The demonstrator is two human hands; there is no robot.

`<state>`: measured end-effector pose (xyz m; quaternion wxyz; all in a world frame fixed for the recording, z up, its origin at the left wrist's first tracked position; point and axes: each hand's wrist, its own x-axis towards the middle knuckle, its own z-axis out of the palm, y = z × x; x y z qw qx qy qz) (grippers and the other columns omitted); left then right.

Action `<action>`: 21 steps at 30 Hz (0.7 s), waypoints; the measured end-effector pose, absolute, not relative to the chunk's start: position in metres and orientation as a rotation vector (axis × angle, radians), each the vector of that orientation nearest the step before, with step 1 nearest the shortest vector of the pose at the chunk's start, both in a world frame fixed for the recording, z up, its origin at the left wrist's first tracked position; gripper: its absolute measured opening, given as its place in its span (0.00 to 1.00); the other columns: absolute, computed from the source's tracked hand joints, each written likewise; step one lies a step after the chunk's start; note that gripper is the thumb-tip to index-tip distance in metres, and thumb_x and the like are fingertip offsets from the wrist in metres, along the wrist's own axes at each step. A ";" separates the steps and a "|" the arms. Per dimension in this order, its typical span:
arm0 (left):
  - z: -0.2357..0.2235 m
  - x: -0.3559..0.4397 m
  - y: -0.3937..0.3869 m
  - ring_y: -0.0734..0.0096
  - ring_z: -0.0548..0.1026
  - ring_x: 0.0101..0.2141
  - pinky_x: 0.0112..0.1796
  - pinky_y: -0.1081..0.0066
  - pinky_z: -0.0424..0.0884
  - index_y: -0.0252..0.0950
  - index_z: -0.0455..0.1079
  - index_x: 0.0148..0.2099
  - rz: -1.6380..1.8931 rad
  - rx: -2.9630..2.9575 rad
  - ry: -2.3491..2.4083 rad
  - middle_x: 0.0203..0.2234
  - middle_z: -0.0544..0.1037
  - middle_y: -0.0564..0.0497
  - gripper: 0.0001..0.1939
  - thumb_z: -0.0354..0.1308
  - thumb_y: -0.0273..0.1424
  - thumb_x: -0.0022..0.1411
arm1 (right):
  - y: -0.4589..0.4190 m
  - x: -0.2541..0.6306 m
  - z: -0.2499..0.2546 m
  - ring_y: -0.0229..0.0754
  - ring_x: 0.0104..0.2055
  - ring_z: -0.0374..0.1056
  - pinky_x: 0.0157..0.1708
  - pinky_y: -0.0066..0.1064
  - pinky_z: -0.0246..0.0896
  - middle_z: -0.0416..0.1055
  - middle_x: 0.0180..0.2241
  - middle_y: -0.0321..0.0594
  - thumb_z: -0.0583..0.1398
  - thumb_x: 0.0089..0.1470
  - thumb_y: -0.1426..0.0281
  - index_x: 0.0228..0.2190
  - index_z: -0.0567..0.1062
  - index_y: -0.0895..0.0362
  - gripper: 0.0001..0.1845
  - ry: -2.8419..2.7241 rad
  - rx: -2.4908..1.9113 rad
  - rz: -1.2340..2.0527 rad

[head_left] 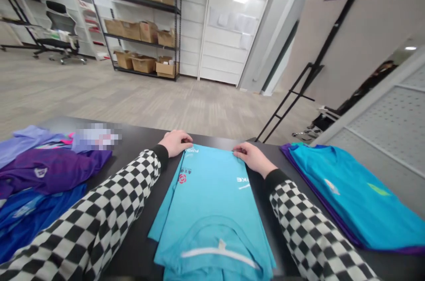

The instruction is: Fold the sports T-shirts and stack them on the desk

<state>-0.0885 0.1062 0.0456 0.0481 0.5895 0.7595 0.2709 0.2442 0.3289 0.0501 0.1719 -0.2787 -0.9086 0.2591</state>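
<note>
A light blue T-shirt (212, 192) lies folded into a long panel on the black table, its collar toward me and white and red prints on its front. At its far left corner, my left hand (175, 142) has its fingers curled and closed on the fabric edge. My right hand (254, 157) pinches the far right edge of the shirt between thumb and fingers. The undersides of both grips are hidden.
Loose purple (49, 170) and blue shirts (36, 205) lie heaped on the table's left. A stack of folded shirts (352, 192), blue over purple, sits at the right. Beyond the table's far edge stand a whiteboard stand (299, 90) and a shelf with boxes (142, 1).
</note>
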 end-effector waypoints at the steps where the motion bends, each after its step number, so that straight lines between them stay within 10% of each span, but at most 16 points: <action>1: 0.044 -0.092 0.111 0.50 0.79 0.50 0.55 0.57 0.69 0.45 0.86 0.50 0.825 1.774 2.365 0.43 0.86 0.46 0.17 0.68 0.47 0.65 | 0.335 0.240 0.053 0.48 0.42 0.76 0.47 0.40 0.73 0.82 0.42 0.42 0.70 0.61 0.64 0.47 0.86 0.54 0.13 -2.581 -0.792 0.714; 11: 0.045 -0.093 0.108 0.55 0.83 0.49 0.54 0.59 0.74 0.39 0.84 0.54 1.048 1.595 2.651 0.46 0.88 0.46 0.16 0.57 0.35 0.73 | 0.265 0.164 0.075 0.55 0.72 0.68 0.73 0.54 0.63 0.71 0.71 0.49 0.62 0.74 0.62 0.68 0.76 0.50 0.25 -2.887 0.394 0.499; 21: 0.050 -0.094 0.097 0.54 0.84 0.50 0.57 0.58 0.75 0.38 0.85 0.56 1.366 1.498 2.655 0.51 0.88 0.44 0.19 0.56 0.31 0.70 | 0.286 0.224 0.044 0.56 0.78 0.60 0.79 0.51 0.52 0.65 0.75 0.54 0.53 0.77 0.56 0.70 0.74 0.59 0.31 -2.795 -0.783 0.282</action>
